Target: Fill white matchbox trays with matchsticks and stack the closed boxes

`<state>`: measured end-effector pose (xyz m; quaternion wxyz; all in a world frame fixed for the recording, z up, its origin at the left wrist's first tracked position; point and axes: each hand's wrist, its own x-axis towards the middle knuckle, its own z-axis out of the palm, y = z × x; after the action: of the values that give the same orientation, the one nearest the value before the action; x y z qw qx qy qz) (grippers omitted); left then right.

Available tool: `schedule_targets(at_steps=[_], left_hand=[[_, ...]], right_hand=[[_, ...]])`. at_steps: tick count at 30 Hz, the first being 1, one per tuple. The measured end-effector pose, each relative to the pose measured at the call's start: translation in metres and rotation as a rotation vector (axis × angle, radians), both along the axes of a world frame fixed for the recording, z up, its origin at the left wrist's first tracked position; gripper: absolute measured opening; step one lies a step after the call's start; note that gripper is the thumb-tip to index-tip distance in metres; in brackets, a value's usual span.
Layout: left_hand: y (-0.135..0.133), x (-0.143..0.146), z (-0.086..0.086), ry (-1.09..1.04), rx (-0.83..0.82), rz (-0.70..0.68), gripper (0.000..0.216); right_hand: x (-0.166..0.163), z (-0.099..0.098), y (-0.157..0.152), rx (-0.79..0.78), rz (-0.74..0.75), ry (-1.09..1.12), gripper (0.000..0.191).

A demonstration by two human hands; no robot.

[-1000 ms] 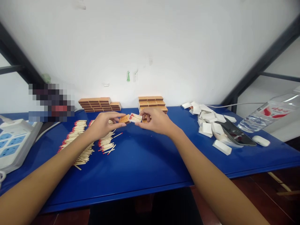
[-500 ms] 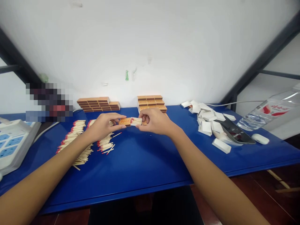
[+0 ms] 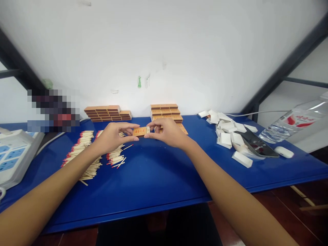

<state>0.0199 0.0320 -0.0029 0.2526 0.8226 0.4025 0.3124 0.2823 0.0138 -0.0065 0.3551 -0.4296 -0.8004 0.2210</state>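
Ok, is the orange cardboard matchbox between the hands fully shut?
Not fully: a short strip of the white cardboard tray shows beyond the orange cardboard sleeve.

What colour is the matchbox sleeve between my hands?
The matchbox sleeve is orange on top, best seen in the head view.

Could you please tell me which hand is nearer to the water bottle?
The right hand: gripping the right end of the matchbox, it is left of the water bottle, with white boxes between. The left hand, holding the matchbox's left end, is farther left.
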Motion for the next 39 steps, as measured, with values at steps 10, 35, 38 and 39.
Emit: schedule_targets(at_steps=[10, 35, 38, 39], left_hand=[[-0.008, 0.005, 0.002, -0.255, -0.019, 0.127, 0.068], [-0.003, 0.002, -0.013, 0.202, 0.202, 0.026, 0.037], [-0.003, 0.000, -0.009, 0.228, 0.228, 0.029, 0.037], [-0.002, -0.001, -0.007, 0.237, 0.244, 0.034, 0.038]], right_hand=[[-0.039, -0.031, -0.012, -0.073, 0.036, 0.272, 0.060], [0.141, 0.010, 0.022, -0.500, -0.340, -0.088, 0.047], [0.140, 0.007, 0.027, -0.400, -0.378, -0.180, 0.040], [0.139, 0.006, 0.028, -0.379, -0.387, -0.230, 0.037]])
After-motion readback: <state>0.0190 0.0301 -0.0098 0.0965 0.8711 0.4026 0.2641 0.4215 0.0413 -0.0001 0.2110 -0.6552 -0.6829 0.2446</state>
